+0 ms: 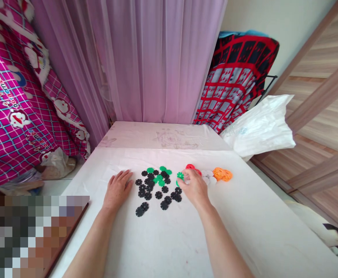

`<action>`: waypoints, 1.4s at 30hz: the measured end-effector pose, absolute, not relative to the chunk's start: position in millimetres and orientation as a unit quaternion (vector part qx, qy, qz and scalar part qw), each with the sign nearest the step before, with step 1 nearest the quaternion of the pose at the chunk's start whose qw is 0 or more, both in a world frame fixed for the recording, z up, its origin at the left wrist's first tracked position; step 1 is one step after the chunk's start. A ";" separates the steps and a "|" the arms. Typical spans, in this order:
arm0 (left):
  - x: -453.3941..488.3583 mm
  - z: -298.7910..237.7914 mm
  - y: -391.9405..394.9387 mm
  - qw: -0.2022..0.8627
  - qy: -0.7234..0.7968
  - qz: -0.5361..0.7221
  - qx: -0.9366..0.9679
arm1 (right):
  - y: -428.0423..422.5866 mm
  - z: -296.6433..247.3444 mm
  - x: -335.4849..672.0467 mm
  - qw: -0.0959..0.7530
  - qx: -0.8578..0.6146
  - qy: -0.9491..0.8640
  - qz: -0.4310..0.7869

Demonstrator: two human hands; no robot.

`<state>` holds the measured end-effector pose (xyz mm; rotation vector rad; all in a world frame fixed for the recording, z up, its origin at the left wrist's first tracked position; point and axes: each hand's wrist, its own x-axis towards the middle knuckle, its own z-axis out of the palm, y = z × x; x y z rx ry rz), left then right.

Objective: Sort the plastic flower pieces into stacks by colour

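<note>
My left hand (118, 190) lies flat on the white table, fingers stretched out, just left of the loose discs. Between thumb and fingers of my right hand (196, 188) is a green notched disc (180, 175). Another bit of green shows just below it, partly hidden by the hand. Several black notched discs (150, 181) are scattered between my hands, some overlapping, with several green discs (159, 180) among them. Past my right hand lie red discs (190, 166), white discs (207, 176) and a heap of orange discs (222, 174); the hand partly covers the red ones.
The table (163, 243) has a cloth cover and meets a purple curtain (157, 61) at its far end. A white plastic bag (261, 125) stands by the far right edge. Pink patterned fabric (21, 96) hangs at left, and a dark-red edged object (67, 235) lies near the left edge.
</note>
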<state>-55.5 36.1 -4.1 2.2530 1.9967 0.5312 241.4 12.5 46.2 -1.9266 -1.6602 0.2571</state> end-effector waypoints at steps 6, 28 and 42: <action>-54.7 -1.0 36.1 0.043 0.653 0.170 0.737 | 17.1 39.5 273.2 0.297 -0.719 -0.610 0.150; -56.6 -6.3 32.5 0.005 0.644 0.190 0.741 | 15.5 37.0 252.7 0.173 -0.728 -0.654 0.109; -57.1 -3.0 31.4 0.016 0.642 0.188 0.743 | 11.2 47.1 239.7 0.094 -0.739 -0.663 0.074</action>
